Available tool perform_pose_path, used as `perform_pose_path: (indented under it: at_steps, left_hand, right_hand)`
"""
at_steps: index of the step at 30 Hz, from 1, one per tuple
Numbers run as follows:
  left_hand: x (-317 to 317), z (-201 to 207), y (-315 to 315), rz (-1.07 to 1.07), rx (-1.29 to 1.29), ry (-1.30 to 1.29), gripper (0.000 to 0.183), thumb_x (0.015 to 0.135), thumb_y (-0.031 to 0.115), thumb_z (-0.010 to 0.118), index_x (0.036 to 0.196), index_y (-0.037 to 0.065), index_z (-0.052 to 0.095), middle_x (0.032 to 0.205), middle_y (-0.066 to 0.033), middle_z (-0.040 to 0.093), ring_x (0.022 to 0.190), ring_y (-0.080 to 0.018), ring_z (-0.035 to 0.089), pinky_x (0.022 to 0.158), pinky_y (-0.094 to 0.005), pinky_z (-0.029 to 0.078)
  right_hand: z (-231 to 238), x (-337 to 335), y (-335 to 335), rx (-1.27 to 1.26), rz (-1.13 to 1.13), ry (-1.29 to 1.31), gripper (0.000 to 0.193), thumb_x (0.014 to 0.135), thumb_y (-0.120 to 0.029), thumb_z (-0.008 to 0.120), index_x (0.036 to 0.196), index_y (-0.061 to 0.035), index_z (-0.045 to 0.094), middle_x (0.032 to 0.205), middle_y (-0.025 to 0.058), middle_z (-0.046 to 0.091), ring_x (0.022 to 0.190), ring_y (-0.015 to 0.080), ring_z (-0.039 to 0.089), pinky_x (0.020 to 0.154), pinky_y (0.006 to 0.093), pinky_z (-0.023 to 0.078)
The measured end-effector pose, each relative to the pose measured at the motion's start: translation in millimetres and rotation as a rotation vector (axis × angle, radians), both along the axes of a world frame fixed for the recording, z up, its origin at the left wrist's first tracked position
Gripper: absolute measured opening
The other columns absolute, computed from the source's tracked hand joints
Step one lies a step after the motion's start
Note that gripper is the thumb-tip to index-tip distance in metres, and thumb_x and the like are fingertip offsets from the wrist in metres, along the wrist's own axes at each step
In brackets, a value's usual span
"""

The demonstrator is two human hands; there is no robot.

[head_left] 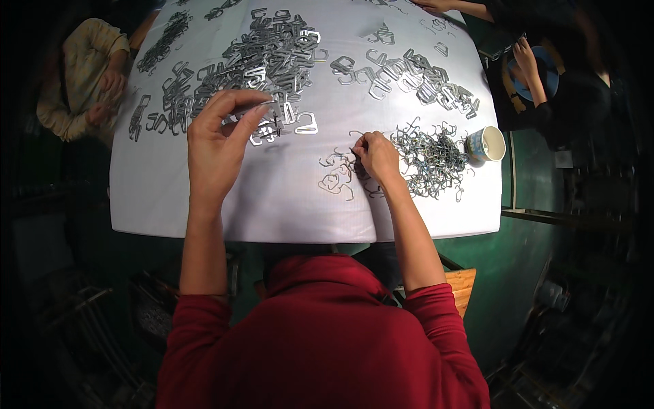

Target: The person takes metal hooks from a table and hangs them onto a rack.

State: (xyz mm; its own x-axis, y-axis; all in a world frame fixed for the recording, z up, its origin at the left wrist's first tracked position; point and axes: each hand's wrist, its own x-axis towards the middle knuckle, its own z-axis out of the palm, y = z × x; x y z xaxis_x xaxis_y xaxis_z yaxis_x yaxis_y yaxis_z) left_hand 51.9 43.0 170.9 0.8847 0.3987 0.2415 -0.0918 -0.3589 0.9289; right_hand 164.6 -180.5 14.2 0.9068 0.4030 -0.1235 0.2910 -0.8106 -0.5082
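My left hand (221,133) is raised over the table, its thumb and fingers pinched on a flat silver metal buckle (275,109) at the fingertips. Below and beyond it spreads a large heap of similar metal buckles (279,58). On the right, my right hand (378,157) is closed in a pinch at the left side of a pile of small bent wire hooks (436,160). A wire hook seems to be between its fingertips, mostly hidden. Loose wire hooks (335,178) lie just left of that hand.
A paper cup (486,144) lies tipped at the pile's right. Another group of buckles (426,82) is at the back right, and a darker heap (165,41) at the far left. One person (92,82) sits left; other people's hands (528,65) work at the right.
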Motion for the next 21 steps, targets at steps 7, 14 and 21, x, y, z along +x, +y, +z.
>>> perform_pose_path:
  at_steps: [7, 14, 21]
  left_hand:
    - [-3, -13, -10, -0.077, 0.055, -0.014, 0.015, 0.086, 0.002, 0.059, 0.099, -0.002, 0.064, 0.093, -0.0047, 0.058, 0.081, -0.0099, 0.055, 0.071, -0.0226, 0.047]
    - [2, -3, -47, -0.129, 0.025, 0.013, 0.013, 0.083, 0.003, 0.06, 0.095, 0.001, 0.064, 0.09, -0.0048, 0.061, 0.083, -0.0117, 0.059, 0.07, -0.0246, 0.049]
    - [5, 1, -63, -0.174, 0.065, -0.046, 0.013, 0.083, 0.006, 0.062, 0.095, 0.003, 0.062, 0.089, -0.0038, 0.063, 0.083, -0.012, 0.061, 0.071, -0.026, 0.05]
  right_hand:
    - [49, -6, -4, 0.384, -0.084, 0.117, 0.011, 0.082, -0.01, 0.063, 0.084, 0.0, 0.06, 0.071, 0.0132, 0.065, 0.065, 0.0246, 0.063, 0.059, 0.0345, 0.047]
    - [164, -47, 13, 0.86, -0.039, 0.22, 0.007, 0.082, -0.004, 0.064, 0.086, 0.0014, 0.063, 0.07, 0.0062, 0.065, 0.059, 0.0105, 0.061, 0.056, 0.0232, 0.05]
    - [174, -49, 14, 0.958, -0.123, 0.067, 0.007, 0.082, -0.003, 0.065, 0.084, 0.0021, 0.06, 0.072, 0.007, 0.065, 0.063, 0.0105, 0.063, 0.056, 0.0222, 0.05]
